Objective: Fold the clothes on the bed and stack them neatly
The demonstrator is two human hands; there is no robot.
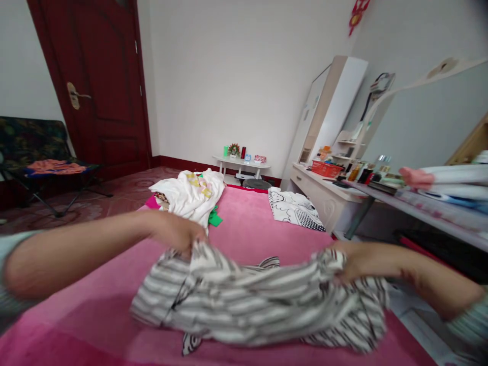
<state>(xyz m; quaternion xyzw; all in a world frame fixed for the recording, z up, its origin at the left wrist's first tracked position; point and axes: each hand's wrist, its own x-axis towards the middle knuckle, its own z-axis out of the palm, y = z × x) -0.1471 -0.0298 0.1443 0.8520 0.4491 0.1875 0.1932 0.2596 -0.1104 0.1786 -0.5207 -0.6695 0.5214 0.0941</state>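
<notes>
A black-and-white striped garment [247, 305] stretches across the front of the pink bed cover [247, 213], blurred by motion. Its exact kind is hard to make out. My left hand [177, 234] is closed on the cloth at its upper left. On the upper right, my right hand [348, 262] grips a bunched part of the same cloth. The fabric sags between both hands, and its lower edge hangs over or touches the cover. A small black-and-white patterned piece of cloth [190, 343] shows beneath it.
A heap of white clothes [190, 195] with a green piece [214, 217] lies at the bed's far left. At the far right is a folded white printed cloth [295, 208]. Beside the bed stand a dresser [322, 185] and a shelf [404, 206] with bottles and textiles.
</notes>
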